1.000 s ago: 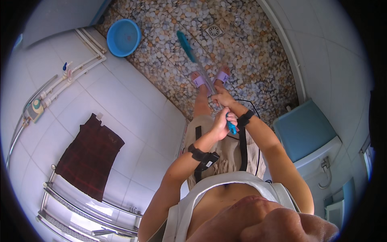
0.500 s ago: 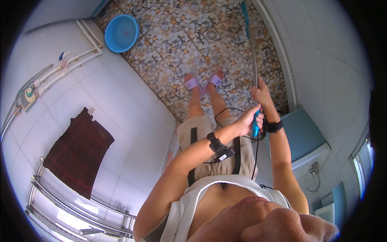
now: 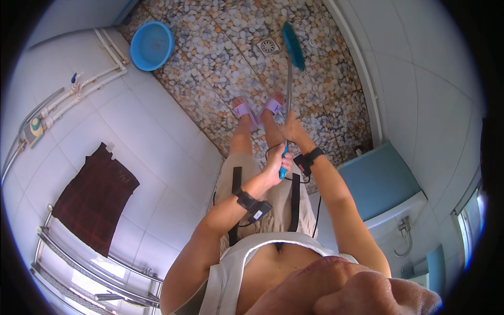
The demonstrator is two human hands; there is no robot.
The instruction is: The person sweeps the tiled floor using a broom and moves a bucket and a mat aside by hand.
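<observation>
A broom (image 3: 289,86) with a thin metal shaft slants away from me over the pebble-patterned floor. Its teal head (image 3: 294,46) is just right of the round floor drain (image 3: 268,46). My left hand (image 3: 275,163) is closed around the blue grip at the near end. Farther up the shaft, my right hand (image 3: 295,129) is wrapped round the metal, its fingers partly hidden. Both wrists wear black bands with small boxes and thin black cables. My feet in lilac slippers (image 3: 244,109) stand just left of the shaft.
A blue basin (image 3: 152,46) sits on the floor at the far left. Pipes (image 3: 84,86), a dark red cloth (image 3: 97,199) and a metal rack (image 3: 89,273) are along the left wall. On the right are a blue-grey lid (image 3: 379,181) and a white ledge (image 3: 376,100) by the wall.
The broom's head has swung left from beside the right wall to near the drain, and now shows its broad side. Both my hands have moved left with the handle, still gripping it.
</observation>
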